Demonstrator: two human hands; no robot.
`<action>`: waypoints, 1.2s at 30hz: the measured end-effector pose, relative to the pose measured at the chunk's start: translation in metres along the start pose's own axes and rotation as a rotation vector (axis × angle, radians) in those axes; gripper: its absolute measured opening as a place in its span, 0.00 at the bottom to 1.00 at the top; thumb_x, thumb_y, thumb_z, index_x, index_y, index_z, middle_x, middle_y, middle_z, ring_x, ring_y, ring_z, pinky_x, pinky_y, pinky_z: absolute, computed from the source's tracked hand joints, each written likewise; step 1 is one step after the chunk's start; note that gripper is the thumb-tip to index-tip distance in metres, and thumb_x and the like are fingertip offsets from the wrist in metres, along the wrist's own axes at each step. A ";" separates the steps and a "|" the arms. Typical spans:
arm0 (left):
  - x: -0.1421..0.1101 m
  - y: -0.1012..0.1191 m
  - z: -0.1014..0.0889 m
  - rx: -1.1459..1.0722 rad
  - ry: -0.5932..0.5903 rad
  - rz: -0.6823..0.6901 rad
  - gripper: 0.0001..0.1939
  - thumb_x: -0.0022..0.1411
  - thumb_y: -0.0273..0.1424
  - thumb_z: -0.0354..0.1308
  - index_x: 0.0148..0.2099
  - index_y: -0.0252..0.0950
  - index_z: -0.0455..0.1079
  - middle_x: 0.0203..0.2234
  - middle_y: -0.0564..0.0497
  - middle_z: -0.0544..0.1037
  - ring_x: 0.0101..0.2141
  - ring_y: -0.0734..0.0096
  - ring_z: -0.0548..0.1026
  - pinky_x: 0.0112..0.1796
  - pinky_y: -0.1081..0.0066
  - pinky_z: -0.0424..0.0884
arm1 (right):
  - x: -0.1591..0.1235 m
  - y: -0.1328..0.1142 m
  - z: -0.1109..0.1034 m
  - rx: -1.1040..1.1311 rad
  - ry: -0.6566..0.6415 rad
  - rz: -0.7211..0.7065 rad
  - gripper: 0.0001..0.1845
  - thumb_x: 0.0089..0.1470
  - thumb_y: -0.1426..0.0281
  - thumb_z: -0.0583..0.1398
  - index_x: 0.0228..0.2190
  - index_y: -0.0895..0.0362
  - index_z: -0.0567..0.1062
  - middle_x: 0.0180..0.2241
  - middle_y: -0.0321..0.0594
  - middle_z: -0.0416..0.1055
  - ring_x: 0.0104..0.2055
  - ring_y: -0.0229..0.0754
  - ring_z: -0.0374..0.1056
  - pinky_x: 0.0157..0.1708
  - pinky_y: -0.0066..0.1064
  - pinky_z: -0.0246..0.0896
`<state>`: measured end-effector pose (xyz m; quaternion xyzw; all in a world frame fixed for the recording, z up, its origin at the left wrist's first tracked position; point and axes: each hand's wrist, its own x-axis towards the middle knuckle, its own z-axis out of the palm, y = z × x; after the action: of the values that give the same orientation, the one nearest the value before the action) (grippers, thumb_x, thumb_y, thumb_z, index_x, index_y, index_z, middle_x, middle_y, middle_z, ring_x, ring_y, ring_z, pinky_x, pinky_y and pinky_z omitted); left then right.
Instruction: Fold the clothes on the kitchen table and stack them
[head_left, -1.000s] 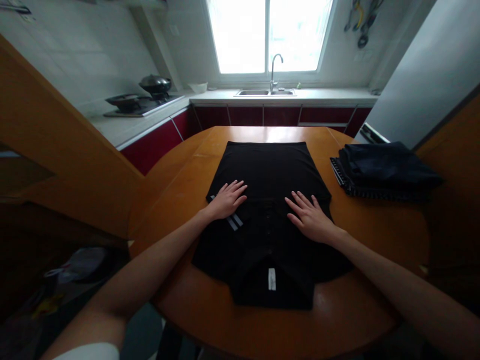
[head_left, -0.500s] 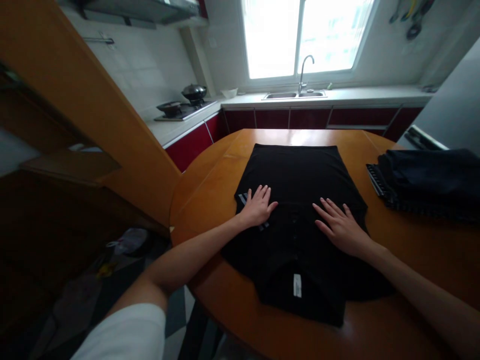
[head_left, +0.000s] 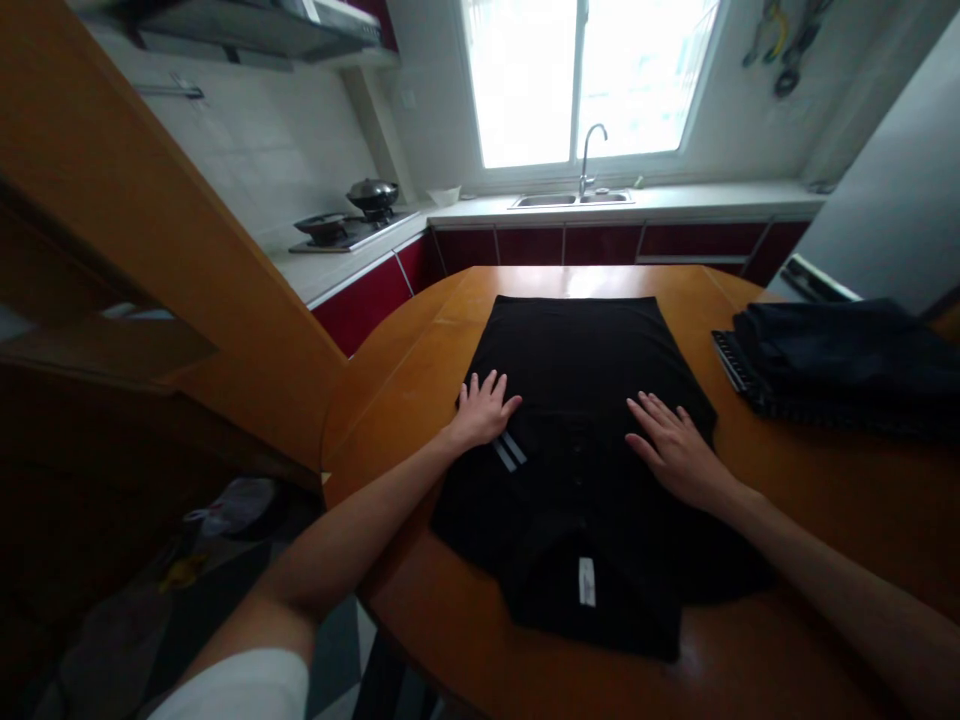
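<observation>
A black polo shirt lies spread out on the wooden table, its collar and white label toward me and its hem toward the window. My left hand rests on the shirt's left side with fingers spread, just above two pale stripes. On the right side of the chest, my right hand lies flat with its fingers stretched out. Neither hand grips the cloth. A short row of buttons runs down the middle between the hands.
A stack of folded dark clothes sits at the table's right. Beyond the table are a counter with a sink and a stove bearing a lidded pan. An orange wooden panel stands on the left.
My left hand has slid outward to the left across the shirt, uncovering more of the pale stripes. My right hand has barely moved on the cloth. The view has shifted slightly.
</observation>
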<state>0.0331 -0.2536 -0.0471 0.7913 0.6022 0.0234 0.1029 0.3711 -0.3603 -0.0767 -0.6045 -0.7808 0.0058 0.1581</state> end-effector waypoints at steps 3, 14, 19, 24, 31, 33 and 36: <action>0.001 0.001 0.002 0.003 0.007 -0.023 0.41 0.72 0.56 0.33 0.75 0.35 0.46 0.73 0.42 0.44 0.70 0.31 0.39 0.64 0.37 0.42 | 0.005 0.013 -0.004 0.002 0.073 0.109 0.36 0.69 0.55 0.43 0.68 0.64 0.58 0.69 0.55 0.54 0.72 0.54 0.47 0.68 0.51 0.45; 0.006 -0.007 0.010 0.028 0.063 0.022 0.41 0.70 0.57 0.34 0.74 0.39 0.50 0.73 0.41 0.46 0.69 0.27 0.42 0.62 0.34 0.44 | 0.008 0.028 0.007 -0.085 0.003 0.217 0.37 0.67 0.55 0.44 0.67 0.65 0.59 0.69 0.57 0.53 0.71 0.56 0.48 0.67 0.52 0.45; 0.005 -0.004 0.007 0.060 0.050 0.017 0.40 0.71 0.56 0.34 0.75 0.38 0.49 0.73 0.40 0.46 0.69 0.27 0.43 0.62 0.34 0.45 | 0.008 0.026 0.006 -0.107 -0.003 0.215 0.37 0.67 0.55 0.45 0.67 0.67 0.60 0.69 0.59 0.53 0.71 0.56 0.49 0.68 0.50 0.45; 0.004 -0.002 0.005 0.071 0.038 0.019 0.40 0.72 0.55 0.33 0.75 0.37 0.49 0.73 0.40 0.46 0.69 0.27 0.43 0.62 0.34 0.45 | 0.008 0.025 0.006 -0.103 0.009 0.215 0.36 0.67 0.55 0.45 0.67 0.65 0.60 0.68 0.58 0.54 0.71 0.56 0.50 0.67 0.51 0.46; 0.006 -0.004 0.006 0.055 0.048 0.025 0.41 0.71 0.56 0.32 0.75 0.36 0.49 0.73 0.40 0.46 0.69 0.28 0.42 0.62 0.34 0.45 | 0.004 0.003 -0.011 -0.103 0.097 0.182 0.36 0.68 0.55 0.43 0.68 0.65 0.58 0.70 0.57 0.51 0.73 0.55 0.44 0.68 0.54 0.39; 0.005 -0.004 0.006 0.057 0.050 0.028 0.41 0.71 0.56 0.33 0.75 0.36 0.49 0.73 0.40 0.46 0.69 0.28 0.43 0.62 0.34 0.45 | 0.002 -0.008 -0.014 -0.097 0.076 0.136 0.37 0.69 0.52 0.43 0.69 0.62 0.56 0.71 0.55 0.48 0.74 0.55 0.40 0.69 0.57 0.36; 0.004 -0.003 0.005 0.067 0.055 0.024 0.40 0.72 0.55 0.33 0.75 0.37 0.49 0.73 0.40 0.46 0.69 0.30 0.43 0.62 0.34 0.46 | -0.002 -0.018 -0.012 -0.075 -0.027 0.074 0.37 0.68 0.49 0.45 0.69 0.54 0.56 0.72 0.50 0.43 0.74 0.59 0.34 0.67 0.64 0.34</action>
<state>0.0325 -0.2499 -0.0527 0.8007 0.5956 0.0260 0.0593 0.3572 -0.3689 -0.0619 -0.6383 -0.7596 -0.0097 0.1243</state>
